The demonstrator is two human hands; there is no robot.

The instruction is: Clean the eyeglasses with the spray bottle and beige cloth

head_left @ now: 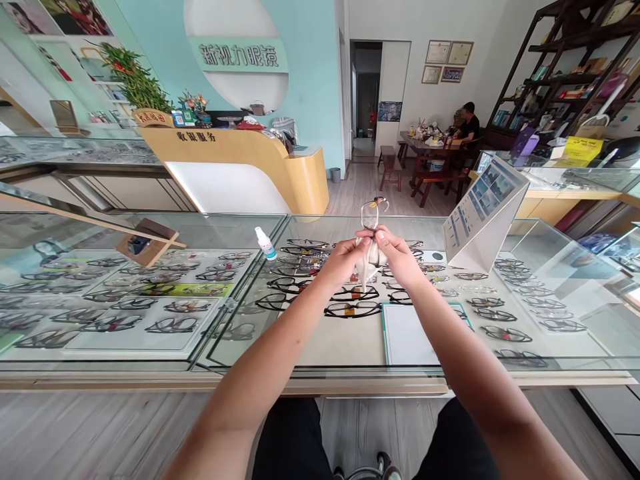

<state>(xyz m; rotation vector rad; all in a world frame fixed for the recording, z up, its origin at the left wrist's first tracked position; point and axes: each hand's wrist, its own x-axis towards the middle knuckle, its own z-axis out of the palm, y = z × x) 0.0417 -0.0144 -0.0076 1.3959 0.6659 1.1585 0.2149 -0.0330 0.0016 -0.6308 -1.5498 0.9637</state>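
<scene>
Above the glass counter, my left hand (349, 256) and my right hand (398, 255) are close together, with thumbs and fingers closed. Between them they grip a pair of eyeglasses (371, 215) and a pale cloth (369, 268). One lens rises above my fingertips, and the cloth hangs down below them. Which fingers press on the frame and which only on the cloth is too small to tell. To the left of my hands, a white spray bottle (265, 244) stands on the glass.
The glass display counter (320, 371) holds rows of spectacle frames (353, 309). A white teal-edged board (409, 337) lies near its front. A folded sign (484, 212) stands at right, a wooden-framed mirror (147, 243) at left. Beyond, a person (469, 125) sits at a table.
</scene>
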